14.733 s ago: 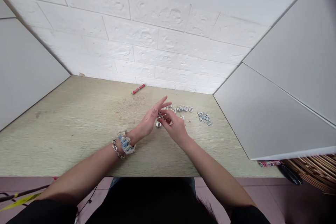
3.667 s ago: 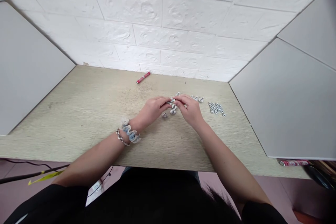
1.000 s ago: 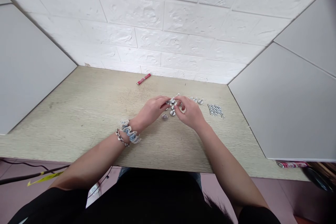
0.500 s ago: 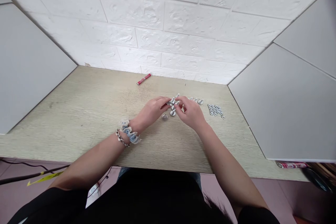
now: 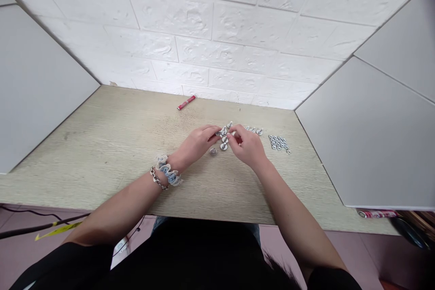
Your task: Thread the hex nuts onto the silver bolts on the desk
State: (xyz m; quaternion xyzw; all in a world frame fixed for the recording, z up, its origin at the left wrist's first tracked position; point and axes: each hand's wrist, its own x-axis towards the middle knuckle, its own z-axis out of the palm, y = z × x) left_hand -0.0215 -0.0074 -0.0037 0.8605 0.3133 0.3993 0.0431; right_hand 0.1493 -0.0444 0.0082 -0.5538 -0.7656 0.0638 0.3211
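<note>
**Slim Metal Bolt: Grip and Surroundings**

My left hand [image 5: 200,142] pinches a slim metal bolt [image 5: 220,133] between thumb and fingers, above the bench [image 5: 204,190]. My right hand [image 5: 249,145] has its thumb and index finger curled at the bolt's free end; contact there cannot be confirmed. Handling: likely light, rigid, hard to damage, slightly slippery. Grip the shank near its end between fingertips. Disc-headed bolts [image 5: 223,147] sit beneath and between the hands. Nuts [image 5: 278,142] are grouped towards the bench's right edge. A red tube [image 5: 186,102] lies near the back edge.
</note>
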